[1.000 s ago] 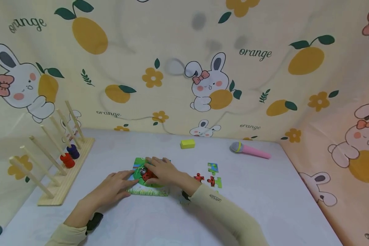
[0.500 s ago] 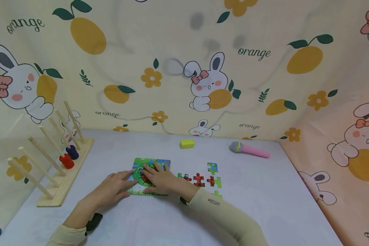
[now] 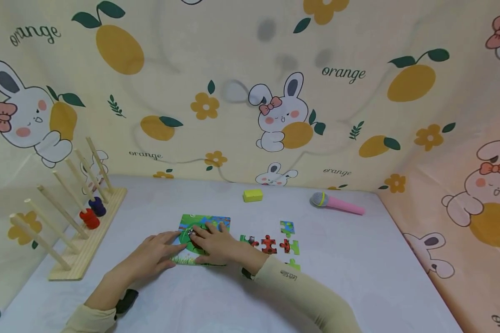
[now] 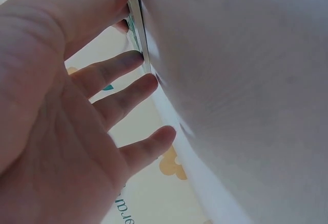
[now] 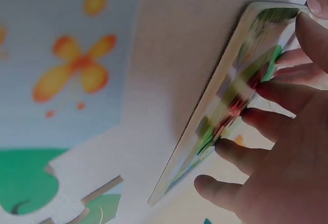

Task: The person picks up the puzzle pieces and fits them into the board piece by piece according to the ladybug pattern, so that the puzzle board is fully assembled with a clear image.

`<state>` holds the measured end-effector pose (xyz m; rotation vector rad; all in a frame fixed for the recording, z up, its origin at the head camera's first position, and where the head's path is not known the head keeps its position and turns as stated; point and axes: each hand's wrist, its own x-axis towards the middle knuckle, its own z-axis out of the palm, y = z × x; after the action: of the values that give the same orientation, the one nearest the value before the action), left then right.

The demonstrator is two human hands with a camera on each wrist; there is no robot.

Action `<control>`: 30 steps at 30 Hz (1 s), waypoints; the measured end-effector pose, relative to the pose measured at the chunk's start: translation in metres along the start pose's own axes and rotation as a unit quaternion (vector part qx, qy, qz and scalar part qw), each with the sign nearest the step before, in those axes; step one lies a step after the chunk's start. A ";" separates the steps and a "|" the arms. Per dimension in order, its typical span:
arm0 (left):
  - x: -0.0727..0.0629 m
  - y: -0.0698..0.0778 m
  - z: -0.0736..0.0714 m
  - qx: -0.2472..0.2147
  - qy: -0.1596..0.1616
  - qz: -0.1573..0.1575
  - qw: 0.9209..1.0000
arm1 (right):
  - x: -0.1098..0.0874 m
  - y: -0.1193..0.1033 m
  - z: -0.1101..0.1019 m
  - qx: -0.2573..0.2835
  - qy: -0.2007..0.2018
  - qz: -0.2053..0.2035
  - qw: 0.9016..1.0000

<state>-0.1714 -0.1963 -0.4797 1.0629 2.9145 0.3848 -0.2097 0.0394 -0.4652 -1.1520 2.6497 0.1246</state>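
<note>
A puzzle board with a ladybug on a green leaf lies on the white table in the head view. At its left side is my left hand, fingertips touching the board's edge. In the left wrist view its fingers are apart and only loosely bent along the thin board edge. My right hand lies over the right part of the board and hides some of the picture. The right wrist view has its spread fingertips on the board's printed face.
Several loose puzzle pieces lie right of the board, including a red piece and a blue-green piece. Behind are a yellow block and a pink toy microphone. A wooden peg rack with red and blue beads stands left.
My right hand has shifted down a little over the board, uncovering its top edge and a loose piece by the wrist. My left hand has stayed in place.
</note>
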 end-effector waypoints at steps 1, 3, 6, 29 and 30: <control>0.000 0.000 0.000 0.000 0.002 0.003 1.000 | 0.000 0.000 0.000 -0.002 0.000 0.001 1.000; 0.000 0.001 0.000 -0.004 0.002 0.003 1.000 | 0.001 0.000 0.000 0.000 0.000 0.003 1.000; 0.000 0.001 -0.001 -0.007 0.000 0.003 1.000 | 0.002 0.000 0.000 0.007 -0.002 0.007 1.000; 0.001 0.003 -0.002 -0.009 -0.002 0.006 1.000 | 0.003 0.002 0.001 0.026 -0.009 -0.002 1.000; 0.000 0.003 -0.001 -0.011 -0.002 0.006 1.000 | 0.002 0.004 0.000 0.039 -0.008 -0.004 0.999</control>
<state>-0.1702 -0.1944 -0.4779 1.0779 2.8946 0.4123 -0.2138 0.0406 -0.4662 -1.1317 2.6107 0.0277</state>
